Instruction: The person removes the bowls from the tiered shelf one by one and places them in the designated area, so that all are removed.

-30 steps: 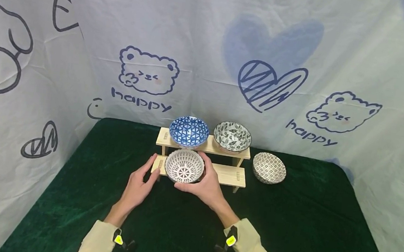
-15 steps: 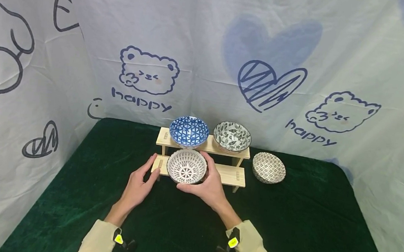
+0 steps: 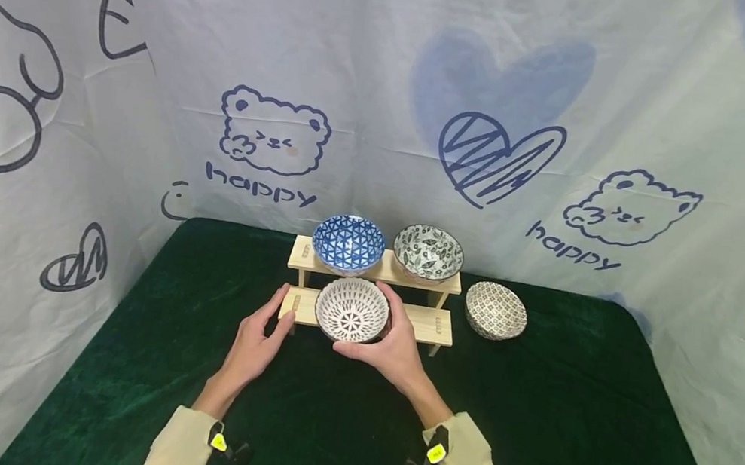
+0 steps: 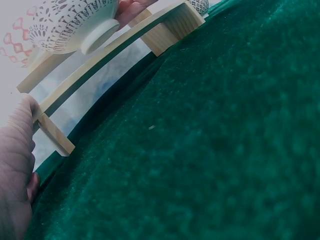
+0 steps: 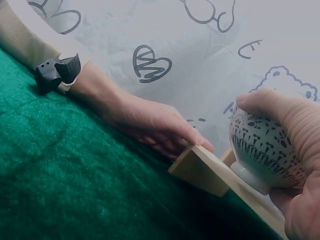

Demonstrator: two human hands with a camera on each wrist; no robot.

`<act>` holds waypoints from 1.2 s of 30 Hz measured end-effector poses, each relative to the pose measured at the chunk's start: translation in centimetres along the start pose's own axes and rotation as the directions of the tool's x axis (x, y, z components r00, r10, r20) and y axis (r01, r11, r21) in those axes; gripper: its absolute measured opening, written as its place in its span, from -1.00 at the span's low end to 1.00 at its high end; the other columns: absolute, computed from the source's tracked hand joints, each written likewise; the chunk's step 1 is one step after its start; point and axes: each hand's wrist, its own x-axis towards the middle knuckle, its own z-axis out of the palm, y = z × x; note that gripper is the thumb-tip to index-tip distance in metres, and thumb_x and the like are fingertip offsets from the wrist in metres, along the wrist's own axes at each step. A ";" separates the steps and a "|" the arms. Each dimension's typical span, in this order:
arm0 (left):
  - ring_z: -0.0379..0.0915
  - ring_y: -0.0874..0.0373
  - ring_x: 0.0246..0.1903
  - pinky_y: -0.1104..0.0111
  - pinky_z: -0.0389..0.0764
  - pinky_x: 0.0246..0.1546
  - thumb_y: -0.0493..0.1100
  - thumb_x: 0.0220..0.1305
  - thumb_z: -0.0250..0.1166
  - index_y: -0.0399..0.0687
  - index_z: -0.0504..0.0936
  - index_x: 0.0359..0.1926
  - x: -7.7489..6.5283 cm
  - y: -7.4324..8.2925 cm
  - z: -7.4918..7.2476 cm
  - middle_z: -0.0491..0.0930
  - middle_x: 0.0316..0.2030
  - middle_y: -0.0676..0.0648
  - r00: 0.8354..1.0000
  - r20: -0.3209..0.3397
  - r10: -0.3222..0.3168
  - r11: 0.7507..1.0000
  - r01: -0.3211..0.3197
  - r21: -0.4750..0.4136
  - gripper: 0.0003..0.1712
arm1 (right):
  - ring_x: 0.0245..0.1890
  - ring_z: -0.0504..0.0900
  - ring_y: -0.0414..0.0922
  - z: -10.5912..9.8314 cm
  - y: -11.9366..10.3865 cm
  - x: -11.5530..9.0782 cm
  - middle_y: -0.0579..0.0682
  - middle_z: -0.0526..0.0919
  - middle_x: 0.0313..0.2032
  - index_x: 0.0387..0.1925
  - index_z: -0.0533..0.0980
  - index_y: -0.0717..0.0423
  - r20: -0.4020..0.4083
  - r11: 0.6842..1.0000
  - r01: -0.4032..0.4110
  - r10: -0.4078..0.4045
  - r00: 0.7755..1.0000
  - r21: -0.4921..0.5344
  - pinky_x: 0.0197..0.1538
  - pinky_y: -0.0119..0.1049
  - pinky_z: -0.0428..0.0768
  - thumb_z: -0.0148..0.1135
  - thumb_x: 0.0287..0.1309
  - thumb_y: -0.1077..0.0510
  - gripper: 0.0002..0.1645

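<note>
Bowl is partly covered by gripping right hand; spread left hand touches shelf.

A creased pale fabric backdrop bears bear drawings captioned "happy", a hatched heart outline and a solid blue heart. Below it spreads a dark green velvety cloth.

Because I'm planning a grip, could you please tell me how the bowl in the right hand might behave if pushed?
The bowl looks ceramic, so it is probably stiff and breakable. Its narrow foot under a wide rim suggests it could tip if pushed high up. Its smooth, curved wall may slide against the fingers of the right hand.
</note>
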 end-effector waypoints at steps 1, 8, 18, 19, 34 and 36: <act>0.16 -0.06 0.55 -0.07 0.21 0.52 0.09 0.62 0.12 -0.09 0.21 0.62 0.0 0.0 0.0 0.21 0.58 -0.13 1.000 -0.002 0.000 1.000 0.000 -0.001 -0.27 | 0.38 0.43 0.02 0.0 0.0 0.0 0.04 0.37 0.42 0.57 0.15 0.02 -0.001 1.000 0.001 -0.001 1.000 0.003 0.49 -0.04 0.39 0.79 -0.23 0.14 0.37; 0.19 -0.12 0.53 -0.12 0.23 0.50 0.07 0.62 0.13 -0.13 0.22 0.61 0.1 0.0 -0.1 0.23 0.57 -0.16 1.000 -0.017 0.016 1.000 -0.016 0.013 -0.28 | 0.39 0.42 0.02 -0.6 -0.1 -0.2 0.05 0.37 0.42 0.57 0.14 0.07 -0.015 1.000 -0.004 0.005 1.000 0.025 0.49 -0.07 0.38 0.79 -0.26 0.18 0.39; 0.17 -0.06 0.54 -0.07 0.21 0.52 0.11 0.62 0.11 -0.09 0.22 0.62 -0.2 0.2 -0.1 0.22 0.58 -0.11 1.000 -0.004 -0.005 1.000 0.005 0.008 -0.27 | 0.42 0.40 0.03 -1.8 0.2 -1.5 0.05 0.35 0.44 0.59 0.13 0.06 -0.063 0.998 -0.051 0.053 0.997 0.028 0.51 -0.10 0.33 0.80 -0.26 0.18 0.41; 0.17 -0.05 0.55 -0.07 0.21 0.53 0.11 0.62 0.11 -0.09 0.22 0.62 -0.2 0.3 -0.1 0.22 0.58 -0.10 1.000 -0.003 -0.006 1.000 0.006 0.006 -0.27 | 0.43 0.40 0.03 -1.8 0.2 -1.6 0.06 0.35 0.43 0.59 0.12 0.07 -0.066 0.998 -0.051 0.053 0.996 0.033 0.51 -0.10 0.33 0.80 -0.25 0.19 0.42; 0.16 -0.03 0.55 -0.06 0.20 0.54 0.09 0.62 0.12 -0.08 0.22 0.62 -0.1 0.2 0.0 0.22 0.58 -0.11 1.000 -0.003 -0.006 1.000 0.006 -0.005 -0.28 | 0.45 0.37 0.04 -3.9 0.6 -3.3 0.05 0.32 0.48 0.59 0.12 0.06 -0.107 0.999 -0.047 0.050 0.993 0.024 0.49 -0.30 0.33 0.78 -0.24 0.24 0.40; 0.17 -0.03 0.55 -0.06 0.20 0.53 0.09 0.62 0.13 -0.08 0.23 0.61 -0.1 0.1 0.0 0.23 0.57 -0.11 1.000 -0.006 0.001 1.000 -0.001 -0.002 -0.28 | 0.45 0.38 0.05 -4.2 0.6 -3.5 0.06 0.31 0.48 0.59 0.12 0.06 -0.116 0.999 -0.046 0.049 0.992 0.026 0.50 -0.24 0.32 0.78 -0.24 0.26 0.40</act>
